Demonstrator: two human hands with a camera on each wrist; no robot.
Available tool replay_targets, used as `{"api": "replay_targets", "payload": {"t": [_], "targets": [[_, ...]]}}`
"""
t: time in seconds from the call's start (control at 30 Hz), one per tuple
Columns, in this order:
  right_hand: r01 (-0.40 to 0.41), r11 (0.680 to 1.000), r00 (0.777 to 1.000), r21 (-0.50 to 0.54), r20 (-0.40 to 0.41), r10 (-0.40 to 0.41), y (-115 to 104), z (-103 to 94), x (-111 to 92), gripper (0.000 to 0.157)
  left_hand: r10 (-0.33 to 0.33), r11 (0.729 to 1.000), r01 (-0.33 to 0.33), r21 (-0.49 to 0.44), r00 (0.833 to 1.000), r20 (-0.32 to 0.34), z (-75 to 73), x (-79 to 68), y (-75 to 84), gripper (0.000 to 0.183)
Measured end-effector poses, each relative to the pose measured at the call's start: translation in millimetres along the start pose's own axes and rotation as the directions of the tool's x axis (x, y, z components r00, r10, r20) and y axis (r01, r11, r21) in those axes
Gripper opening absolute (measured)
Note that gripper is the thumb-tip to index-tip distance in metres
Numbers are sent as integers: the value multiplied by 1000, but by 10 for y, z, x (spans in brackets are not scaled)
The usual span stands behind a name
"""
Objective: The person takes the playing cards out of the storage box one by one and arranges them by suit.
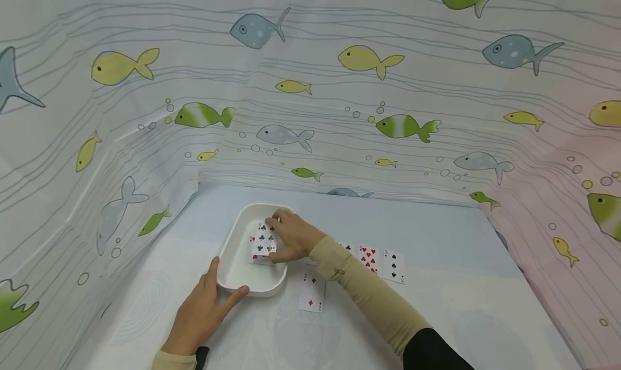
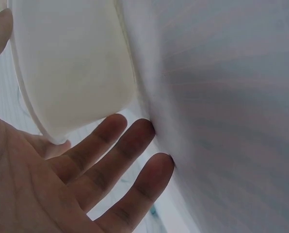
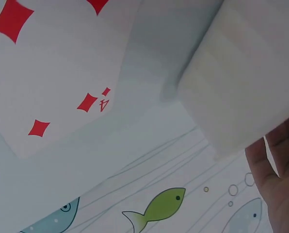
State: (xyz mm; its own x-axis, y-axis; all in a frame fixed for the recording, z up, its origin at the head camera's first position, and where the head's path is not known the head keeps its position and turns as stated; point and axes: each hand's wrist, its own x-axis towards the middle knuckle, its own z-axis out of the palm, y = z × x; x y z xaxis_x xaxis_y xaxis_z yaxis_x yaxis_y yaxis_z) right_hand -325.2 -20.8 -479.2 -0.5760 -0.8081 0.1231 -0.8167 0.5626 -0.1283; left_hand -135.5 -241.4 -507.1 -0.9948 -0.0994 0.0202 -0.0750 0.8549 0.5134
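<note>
A shallow white tray (image 1: 228, 275) stands on the table, with a small pile of playing cards inside. On top of the pile is a clubs card (image 1: 264, 240); edges of red cards show beneath it. My right hand (image 1: 296, 238) reaches over the tray's right rim and grips the clubs card, thumb at its near end and fingertips at its far end. My left hand (image 1: 199, 308) rests at the near left corner, thumb on the near rim and index finger at the left side. Fairly straight fingers (image 2: 120, 155) reach along the tray's outside in the left wrist view.
A two of diamonds (image 1: 311, 294) lies right of the tray. Farther right are a hearts card (image 1: 370, 258) and a spades card (image 1: 393, 266); my right sleeve partly covers this row. A four of diamonds (image 3: 52, 82) shows in the right wrist view. Fish-patterned cloth (image 1: 335, 105) surrounds the table.
</note>
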Motion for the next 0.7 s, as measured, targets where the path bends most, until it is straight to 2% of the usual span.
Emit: {"api": "replay_targets", "payload": {"t": [0.37, 0.7], "targets": [[7, 995, 996, 100, -91, 2, -87, -234, -298, 86, 23, 1000, -23, 0, 999, -26, 1, -5, -6, 110], [98, 994, 983, 52, -164, -88, -78, -302, -769, 80, 15, 1000, -15, 0, 999, -32, 15, -9, -3, 111]]}}
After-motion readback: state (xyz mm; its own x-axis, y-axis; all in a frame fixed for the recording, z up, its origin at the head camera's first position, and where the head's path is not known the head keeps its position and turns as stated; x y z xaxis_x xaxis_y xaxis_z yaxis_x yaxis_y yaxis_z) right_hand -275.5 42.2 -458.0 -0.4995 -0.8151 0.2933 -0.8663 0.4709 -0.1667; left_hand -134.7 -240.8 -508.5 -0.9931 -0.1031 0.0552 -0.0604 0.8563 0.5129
